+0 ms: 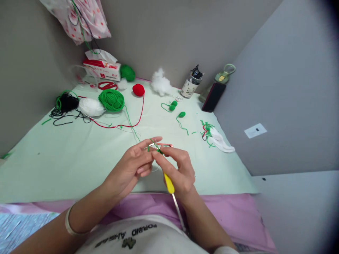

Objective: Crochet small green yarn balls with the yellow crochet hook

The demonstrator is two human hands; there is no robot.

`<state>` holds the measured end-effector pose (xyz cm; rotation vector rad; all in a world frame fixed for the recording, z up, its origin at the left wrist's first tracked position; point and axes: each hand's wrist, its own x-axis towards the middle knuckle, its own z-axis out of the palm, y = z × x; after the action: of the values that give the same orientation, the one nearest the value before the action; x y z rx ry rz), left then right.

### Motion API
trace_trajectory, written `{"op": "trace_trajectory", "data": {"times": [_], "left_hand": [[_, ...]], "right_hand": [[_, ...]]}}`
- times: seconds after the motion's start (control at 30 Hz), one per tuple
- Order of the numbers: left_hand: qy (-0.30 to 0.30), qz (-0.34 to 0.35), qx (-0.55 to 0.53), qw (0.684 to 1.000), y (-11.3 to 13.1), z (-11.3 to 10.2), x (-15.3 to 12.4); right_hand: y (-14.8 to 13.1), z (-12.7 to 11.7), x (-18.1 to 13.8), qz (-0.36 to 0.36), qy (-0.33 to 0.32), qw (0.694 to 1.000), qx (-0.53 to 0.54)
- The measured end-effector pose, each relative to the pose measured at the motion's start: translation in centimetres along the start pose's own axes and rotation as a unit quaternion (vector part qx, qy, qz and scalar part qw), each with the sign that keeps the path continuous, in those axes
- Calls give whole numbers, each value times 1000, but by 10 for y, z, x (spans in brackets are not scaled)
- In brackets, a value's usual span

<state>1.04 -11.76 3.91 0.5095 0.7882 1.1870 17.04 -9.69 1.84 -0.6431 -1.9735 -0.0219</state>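
Green work (160, 151): between both hands' fingertips
Left hand (131, 165): pinched on green work, green yarn (129, 120) leading to it
Right hand (182, 171): clamped on yellow-handled hook (169, 183)
Progress: three green pieces (181, 114) beyond right hand look formed; held one likely unfinished

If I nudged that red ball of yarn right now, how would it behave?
The red ball of yarn would probably roll, being nearly round. Its red strand trails across the table, so it might unwind along the way. Being wound yarn, it is likely light.
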Motion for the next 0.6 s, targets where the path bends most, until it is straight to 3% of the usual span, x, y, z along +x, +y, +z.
{"op": "trace_trajectory", "data": {"times": [0.1,0.23,0.3,0.47,0.6], "left_hand": [[-3,-5,-20,1000,4,-4,2],[4,41,13,999,5,-4,1],[-3,49,36,998,3,-1,0],[17,78,82,993,-3,4,0],[19,54,43,997,-4,4,1]], "right_hand": [[-1,-3,2,104,40,984,142],[-2,-2,7,255,93,911,312],[-2,0,9,282,92,887,354],[-5,4,8,271,65,907,314],[-4,4,-1,164,30,972,167]]}}
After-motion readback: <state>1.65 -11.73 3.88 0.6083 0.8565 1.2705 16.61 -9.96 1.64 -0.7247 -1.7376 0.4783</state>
